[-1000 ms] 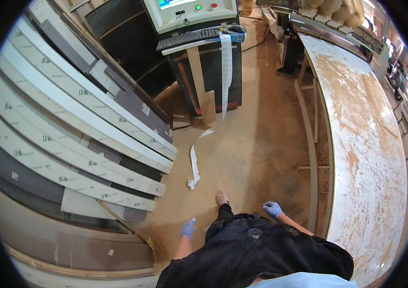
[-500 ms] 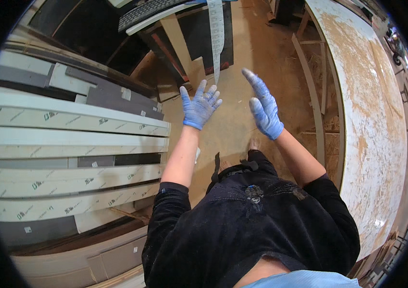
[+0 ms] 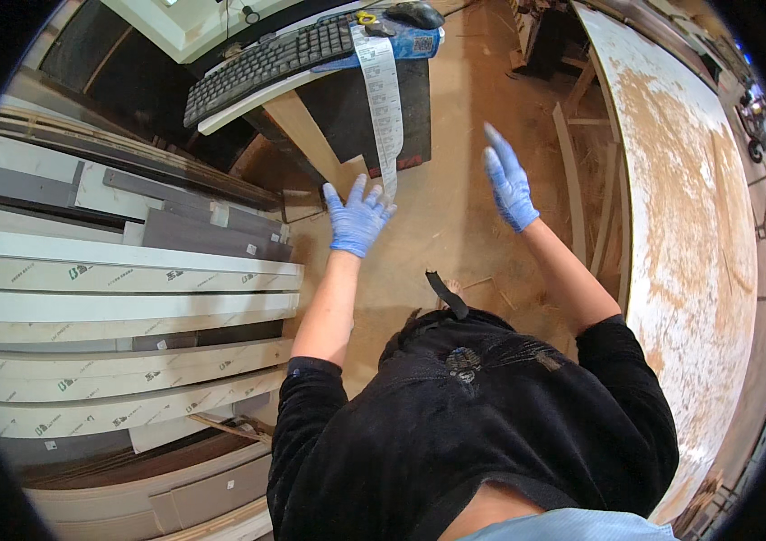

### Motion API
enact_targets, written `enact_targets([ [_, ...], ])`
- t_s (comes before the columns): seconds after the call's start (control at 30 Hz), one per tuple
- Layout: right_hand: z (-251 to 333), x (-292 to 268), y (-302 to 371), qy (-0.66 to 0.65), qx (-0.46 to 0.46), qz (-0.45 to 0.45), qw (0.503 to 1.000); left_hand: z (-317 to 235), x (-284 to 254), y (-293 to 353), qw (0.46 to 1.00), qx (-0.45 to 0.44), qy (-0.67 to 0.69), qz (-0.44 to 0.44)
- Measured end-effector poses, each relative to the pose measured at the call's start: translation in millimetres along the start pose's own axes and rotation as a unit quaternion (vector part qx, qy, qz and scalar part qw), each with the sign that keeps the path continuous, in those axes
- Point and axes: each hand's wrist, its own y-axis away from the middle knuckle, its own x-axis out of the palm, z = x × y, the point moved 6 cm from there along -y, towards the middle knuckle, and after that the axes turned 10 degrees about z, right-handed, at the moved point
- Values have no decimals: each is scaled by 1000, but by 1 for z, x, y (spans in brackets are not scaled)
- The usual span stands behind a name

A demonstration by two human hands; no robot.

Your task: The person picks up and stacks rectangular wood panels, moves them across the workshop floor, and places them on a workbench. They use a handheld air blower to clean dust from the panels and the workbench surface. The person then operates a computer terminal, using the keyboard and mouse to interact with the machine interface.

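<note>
Blue coated work gloves cover both of my hands, which are raised in front of me over the floor. My left hand [image 3: 357, 216] has its fingers spread and holds nothing. Just beyond its fingertips hangs a long printed paper strip [image 3: 381, 108], its lower end close to them; I cannot tell whether they touch. My right hand [image 3: 510, 185] is turned edge-on with its fingers stretched out and nothing in it. It is apart from everything, nearest to the long worktable [image 3: 685, 225] on the right. The strip drops from a small desk ahead holding a black keyboard [image 3: 270, 65].
A computer mouse [image 3: 414, 14] and yellow-handled scissors [image 3: 366, 17] lie by the keyboard. Stacked pale boards and panels [image 3: 130, 275] fill the left side. The worktable's white top is scuffed and dusty. Thin wooden strips [image 3: 570, 185] lean beside it. Sawdust-coloured floor [image 3: 428, 216] runs between.
The desk, keyboard and paper strip have come further into view. Both hands stay stretched out; the left has shifted slightly left, and the right has turned more edge-on with its thumb closer in.
</note>
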Motion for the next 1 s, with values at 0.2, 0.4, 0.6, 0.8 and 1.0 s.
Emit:
enact_targets([
  [0.2, 2, 87, 13, 95, -136, 129, 978, 91, 20, -72, 971, -35, 76, 223],
  [0.4, -243, 42, 53, 126, 345, 183, 912, -11, 2, -36, 928, 126, -340, -84],
  [0.6, -110, 5, -42, -153, 274, -111, 943, -2, -18, -24, 948, 134, -44, -287],
  [0.8, -134, 138, -31, -356, 337, 82, 868, 77, 12, -48, 946, -278, -5, -167],
  [1.0, -246, 10, -59, -329, 383, -176, 845, -84, -67, -36, 965, 65, 76, -243],
])
